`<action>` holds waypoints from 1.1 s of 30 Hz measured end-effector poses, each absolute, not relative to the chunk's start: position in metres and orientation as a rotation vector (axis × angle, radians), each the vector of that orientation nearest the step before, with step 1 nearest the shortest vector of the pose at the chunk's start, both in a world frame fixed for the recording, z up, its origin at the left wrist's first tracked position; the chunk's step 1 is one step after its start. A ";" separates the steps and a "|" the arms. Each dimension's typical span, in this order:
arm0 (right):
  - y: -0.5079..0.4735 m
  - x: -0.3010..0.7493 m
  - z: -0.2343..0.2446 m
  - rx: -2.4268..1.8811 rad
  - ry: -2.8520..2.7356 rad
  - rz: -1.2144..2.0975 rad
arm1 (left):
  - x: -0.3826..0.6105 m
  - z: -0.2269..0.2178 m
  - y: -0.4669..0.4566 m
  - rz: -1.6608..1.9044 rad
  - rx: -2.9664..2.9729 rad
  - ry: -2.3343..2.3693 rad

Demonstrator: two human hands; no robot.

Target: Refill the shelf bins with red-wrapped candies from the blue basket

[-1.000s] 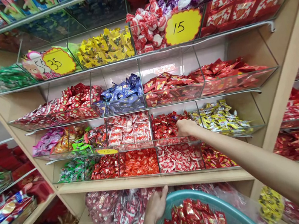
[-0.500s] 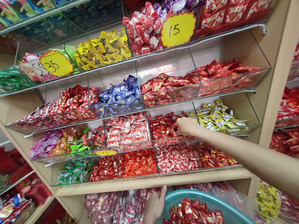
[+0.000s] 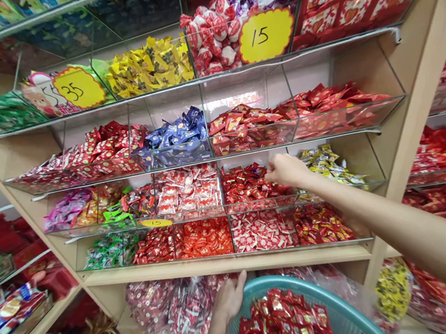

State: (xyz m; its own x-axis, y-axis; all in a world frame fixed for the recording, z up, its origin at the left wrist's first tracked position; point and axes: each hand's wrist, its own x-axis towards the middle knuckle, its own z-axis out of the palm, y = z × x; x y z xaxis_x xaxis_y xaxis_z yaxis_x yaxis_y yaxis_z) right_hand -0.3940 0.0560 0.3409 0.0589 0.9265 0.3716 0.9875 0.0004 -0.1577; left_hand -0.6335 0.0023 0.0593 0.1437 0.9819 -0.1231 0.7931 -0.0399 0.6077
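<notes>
A teal plastic basket [image 3: 305,278] heaped with red-wrapped candies [image 3: 282,328] is at the bottom of the view. My left hand [image 3: 230,298] grips its left rim, thumb on top and the other fingers partly hidden. My right hand [image 3: 287,170] is stretched out to the shelf, over the right part of a clear bin of dark red candies [image 3: 247,183]. Its fingers are curled closed; whatever is inside them is hidden. Right beside that hand, yellow-wrapped candies [image 3: 327,164] fill the neighbouring bin, partly covered by my wrist.
Clear-fronted bins rise in tiers, with red-and-white candies [image 3: 188,190] to the left and blue packets [image 3: 179,134] above. Below runs a wooden ledge [image 3: 222,265], with plastic bags of candy [image 3: 179,311] beneath. A yellow price sign [image 3: 265,35] hangs higher up.
My right hand has lifted slightly and shifted right from the dark red candies. My left hand stays on the basket rim. The view has tilted a little.
</notes>
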 end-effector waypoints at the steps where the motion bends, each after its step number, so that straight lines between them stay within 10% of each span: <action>1: 0.050 -0.395 0.341 -1.905 -1.935 -0.203 | -0.634 0.059 0.002 0.444 1.883 1.692; 16: -0.029 -0.444 0.140 -1.425 -2.186 0.735 | -0.633 0.057 0.002 0.447 1.887 1.713; 33: -0.020 -0.476 0.070 -1.566 -2.028 0.750 | -0.634 0.054 0.003 0.472 1.883 1.723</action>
